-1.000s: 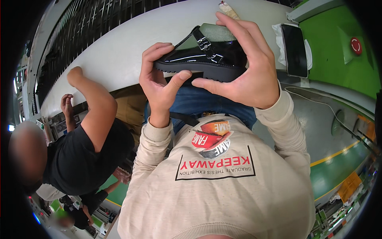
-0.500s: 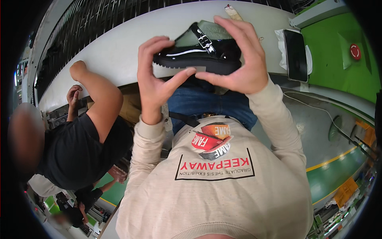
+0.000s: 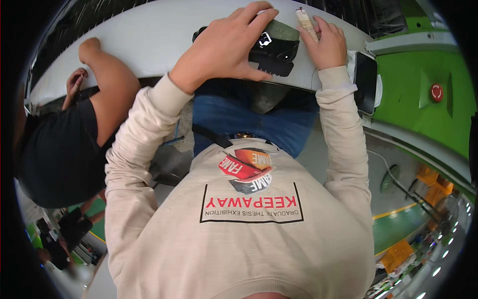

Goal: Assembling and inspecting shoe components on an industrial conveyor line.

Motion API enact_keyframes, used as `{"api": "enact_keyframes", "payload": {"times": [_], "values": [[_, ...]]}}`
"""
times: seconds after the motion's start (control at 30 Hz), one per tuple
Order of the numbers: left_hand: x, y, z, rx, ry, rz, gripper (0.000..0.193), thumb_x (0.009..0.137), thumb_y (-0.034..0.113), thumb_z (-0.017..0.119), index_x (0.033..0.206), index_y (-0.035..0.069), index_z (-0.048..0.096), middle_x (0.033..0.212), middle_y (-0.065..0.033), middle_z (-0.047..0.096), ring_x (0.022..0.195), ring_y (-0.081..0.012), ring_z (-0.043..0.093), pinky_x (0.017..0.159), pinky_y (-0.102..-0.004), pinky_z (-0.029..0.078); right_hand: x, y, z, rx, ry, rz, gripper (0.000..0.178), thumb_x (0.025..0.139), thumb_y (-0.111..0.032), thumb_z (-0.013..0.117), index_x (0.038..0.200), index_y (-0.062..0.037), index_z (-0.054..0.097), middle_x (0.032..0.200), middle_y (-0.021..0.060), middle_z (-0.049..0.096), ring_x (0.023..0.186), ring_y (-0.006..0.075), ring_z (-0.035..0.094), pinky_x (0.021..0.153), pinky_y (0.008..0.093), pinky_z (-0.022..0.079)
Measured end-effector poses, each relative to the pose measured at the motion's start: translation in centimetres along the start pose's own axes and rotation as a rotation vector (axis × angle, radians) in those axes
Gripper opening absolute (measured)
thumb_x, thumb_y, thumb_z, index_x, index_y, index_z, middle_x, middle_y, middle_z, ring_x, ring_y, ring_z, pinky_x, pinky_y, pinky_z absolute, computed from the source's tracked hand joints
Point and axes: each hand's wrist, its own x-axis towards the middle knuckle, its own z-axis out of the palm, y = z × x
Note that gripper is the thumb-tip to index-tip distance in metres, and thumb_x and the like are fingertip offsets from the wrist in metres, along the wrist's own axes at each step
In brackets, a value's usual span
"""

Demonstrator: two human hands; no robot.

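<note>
A glossy black buckled shoe [image 3: 281, 52] stands on a grey-green shoe last [image 3: 283, 33] at the table's near edge. My left hand [image 3: 226, 47] reaches over it, fingers across the top and thumb low by the sole, gripping it closed. Much of the strap and toe is hidden under that hand. To the right, my right hand [image 3: 329, 46] closes its thumb and fingers about a thin stick wrapped in whitish tape [image 3: 304, 21] with a dark tip. The stick's lower end is hidden by the fingers.
The long pale table [image 3: 144, 37] curves across the front. A dark phone-like slab [image 3: 366, 79] lies at its right end, beside a green machine panel with a red button [image 3: 436, 92]. At the left, a co-worker in black [image 3: 74, 149] rests an arm on the table.
My right hand has left the shoe and moved right to the taped stick. My left hand has shifted over the shoe's top, and the shoe sits lower toward the table.
</note>
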Motion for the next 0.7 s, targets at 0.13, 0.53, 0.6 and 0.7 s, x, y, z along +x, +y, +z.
{"api": "enact_keyframes", "payload": {"times": [0.13,0.53,0.6,0.7], "values": [[1.7,0.9,-1.5,0.012,-0.252,0.025,0.102,0.074,0.048,0.091,0.146,-0.008,0.045,0.127,-0.0235,0.059,0.11,-0.0417,0.067,0.084,-0.0477,0.059,0.9,1.3,-0.8,0.533,-0.06,0.148,0.034,0.099,-0.033,0.08,0.114,-0.0032,0.072,0.099,0.003,0.074,0.086,0.0188,0.066,0.079,0.0362,0.053],[1.8,0.3,-1.3,-0.035,-0.196,0.134,0.077,0.073,0.041,0.088,0.122,-0.008,0.054,0.114,-0.0212,0.062,0.109,-0.0387,0.065,0.082,-0.0458,0.059,4.2,-5.9,-5.5,2.105,-0.193,0.057,0.048,0.114,-0.054,0.052,0.104,-0.0094,0.066,0.075,-0.0019,0.042,0.064,0.0136,0.036,0.06,0.031,0.034],[1.9,0.3,-1.2,-0.029,-0.216,0.112,0.075,0.074,0.043,0.088,0.118,-0.007,0.055,0.112,-0.0206,0.062,0.107,-0.0383,0.065,0.082,-0.0455,0.059,4.0,-8.9,-6.3,1.968,-0.043,0.422,0.051,0.112,-0.059,0.051,0.099,-0.0118,0.066,0.071,-0.0052,0.038,0.063,0.0116,0.034,0.058,0.0289,0.033],[2.3,0.7,-1.7,-0.027,-0.253,0.083,0.072,0.075,0.047,0.088,0.112,-0.006,0.056,0.108,-0.0196,0.063,0.104,-0.0372,0.066,0.081,-0.0449,0.059,3.8,-6.4,-5.9,2.107,-0.2,0.312,0.056,0.113,-0.06,0.047,0.09,-0.0121,0.063,0.067,-0.006,0.033,0.057,0.0106,0.027,0.052,0.0273,0.027]]}}
